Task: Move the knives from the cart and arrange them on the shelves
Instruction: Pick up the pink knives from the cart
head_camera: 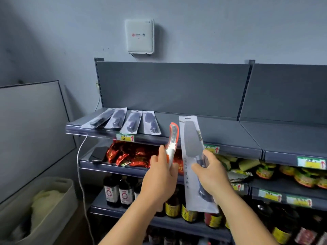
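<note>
My left hand (160, 171) grips an orange-and-white packaged knife (172, 137) by its lower end, its tip raised toward the top shelf (217, 133). My right hand (210, 171) holds a long clear pack with a cleaver (192, 144) around its dark handle, upright and slightly tilted, in front of the shelf's edge. Several packaged dark knives (131, 122) lie side by side on the left part of the top shelf. The cart is out of view.
The second shelf holds red snack bags (127, 154), a phone (98, 153) on a white cable (81, 175), and green packs (247, 164). Bottles (118, 190) fill the lower shelves. A beige bin (40, 207) stands at lower left. A white box (139, 36) hangs on the wall.
</note>
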The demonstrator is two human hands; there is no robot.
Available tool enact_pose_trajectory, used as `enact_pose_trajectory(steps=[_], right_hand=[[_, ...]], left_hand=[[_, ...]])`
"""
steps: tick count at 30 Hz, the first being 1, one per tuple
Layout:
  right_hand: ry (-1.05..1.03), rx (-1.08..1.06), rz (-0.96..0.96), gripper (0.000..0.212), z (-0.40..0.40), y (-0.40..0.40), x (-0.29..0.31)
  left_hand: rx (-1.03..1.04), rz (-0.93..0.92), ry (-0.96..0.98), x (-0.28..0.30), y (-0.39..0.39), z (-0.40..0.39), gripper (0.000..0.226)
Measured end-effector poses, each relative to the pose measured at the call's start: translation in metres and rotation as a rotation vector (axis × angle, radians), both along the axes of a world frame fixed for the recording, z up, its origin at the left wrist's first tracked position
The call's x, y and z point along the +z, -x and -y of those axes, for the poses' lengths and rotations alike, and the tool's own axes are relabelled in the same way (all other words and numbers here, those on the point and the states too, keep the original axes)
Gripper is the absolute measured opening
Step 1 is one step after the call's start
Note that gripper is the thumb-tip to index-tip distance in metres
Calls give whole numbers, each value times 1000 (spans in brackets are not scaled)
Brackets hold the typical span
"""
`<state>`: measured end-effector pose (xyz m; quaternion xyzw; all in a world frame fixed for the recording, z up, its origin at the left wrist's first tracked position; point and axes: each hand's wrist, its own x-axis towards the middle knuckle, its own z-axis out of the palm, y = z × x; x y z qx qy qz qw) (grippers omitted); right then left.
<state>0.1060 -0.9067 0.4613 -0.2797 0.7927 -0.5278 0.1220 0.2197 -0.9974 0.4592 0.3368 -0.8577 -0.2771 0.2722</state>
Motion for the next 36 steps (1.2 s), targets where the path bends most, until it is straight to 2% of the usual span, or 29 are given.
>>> enact_pose_trajectory(steps=[3, 7, 14, 17, 20, 23, 26, 29, 32, 36], right_hand=[[20, 94, 61, 37, 41, 21, 7], [-23, 144, 25, 19, 96, 62, 13], [-90, 275, 37, 32, 188, 145, 13], [-97, 328, 53, 22, 221, 166, 9], [-94, 344, 69, 21, 249, 175, 1], [-216, 404, -41, 14, 267, 179, -8], [-261, 427, -105, 17, 259, 186, -4], [-68, 377, -10, 31, 239, 190, 8], [167, 205, 93, 27, 210, 195, 17], [275, 237, 144, 17, 179, 208, 20]], left_hand=[[48, -6, -4, 7, 11, 30, 63], [113, 4, 13, 17, 36, 69, 61], [223, -6, 7, 30, 97, 131, 57], [249, -18, 3, 35, 121, 149, 59], [263, -27, 15, 37, 141, 159, 54], [259, -17, 7, 37, 157, 166, 54], [206, -38, 2, 34, 173, 169, 61], [151, -64, 3, 32, 190, 168, 63], [104, -47, 7, 34, 210, 161, 60], [-45, 20, 73, 36, 242, 146, 53]])
